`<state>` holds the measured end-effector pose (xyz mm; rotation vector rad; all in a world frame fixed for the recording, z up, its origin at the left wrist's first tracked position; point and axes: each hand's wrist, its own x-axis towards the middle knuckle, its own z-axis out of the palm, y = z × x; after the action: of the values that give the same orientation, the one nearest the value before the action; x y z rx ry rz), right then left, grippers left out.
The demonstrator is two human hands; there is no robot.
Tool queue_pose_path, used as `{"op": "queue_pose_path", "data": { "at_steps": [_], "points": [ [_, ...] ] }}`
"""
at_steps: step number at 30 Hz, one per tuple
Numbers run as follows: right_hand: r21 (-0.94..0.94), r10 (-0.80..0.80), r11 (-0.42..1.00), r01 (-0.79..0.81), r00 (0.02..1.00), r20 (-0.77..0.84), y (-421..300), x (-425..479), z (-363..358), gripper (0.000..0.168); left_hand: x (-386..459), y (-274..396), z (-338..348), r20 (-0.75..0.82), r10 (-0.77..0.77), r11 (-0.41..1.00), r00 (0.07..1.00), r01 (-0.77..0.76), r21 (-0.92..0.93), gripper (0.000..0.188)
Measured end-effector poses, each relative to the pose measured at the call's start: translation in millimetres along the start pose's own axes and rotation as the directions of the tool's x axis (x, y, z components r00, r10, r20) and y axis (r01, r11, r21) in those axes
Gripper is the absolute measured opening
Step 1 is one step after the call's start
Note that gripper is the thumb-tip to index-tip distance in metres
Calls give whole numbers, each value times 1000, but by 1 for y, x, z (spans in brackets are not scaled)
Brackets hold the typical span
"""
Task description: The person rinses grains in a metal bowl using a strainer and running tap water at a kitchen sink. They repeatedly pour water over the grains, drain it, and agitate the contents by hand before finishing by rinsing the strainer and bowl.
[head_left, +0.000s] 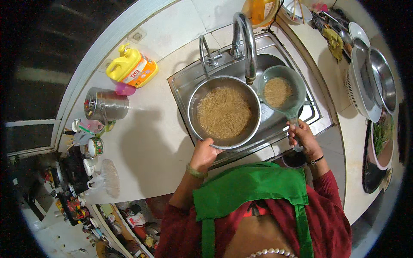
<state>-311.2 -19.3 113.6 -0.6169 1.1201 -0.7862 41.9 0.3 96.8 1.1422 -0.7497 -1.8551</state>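
Observation:
My left hand [206,153] grips the near rim of a round stainless steel pot [257,124], thumb over the edge. Inside the pot lie light brown grains [224,113], wet-looking. With my right hand [303,137] I hold the handle of a translucent green plastic ladle [298,108]. Its bowl, just right of the pot, contains more of the brown grains [277,92]. Both vessels are over a stainless steel sink [265,113]. A tall curved faucet [250,54] reaches down between them, and a thinner spout [203,53] stands behind the pot's far rim.
On the left counter [155,174] are a yellow detergent jug [134,69], a metal canister [108,103] and a clear plastic bag [109,179]. On the right are a white colander [358,87], a steel basin [385,79] and a basin of greens [382,138]. An amber bottle [259,11] stands behind the sink.

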Motion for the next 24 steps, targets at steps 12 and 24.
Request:
{"op": "queue_pose_path", "data": {
  "at_steps": [12, 24],
  "points": [
    [-80, 76, 995, -61, 975, 208, 33, 35, 43, 23, -23, 26, -6, -101, -26, 962, 995, -3, -275, 32],
    [-95, 197, 980, -177, 938, 286, 60, 44, 68, 23, -37, 43, 0, -310, 67, 982, 948, -118, -150, 24]
  ]
}}
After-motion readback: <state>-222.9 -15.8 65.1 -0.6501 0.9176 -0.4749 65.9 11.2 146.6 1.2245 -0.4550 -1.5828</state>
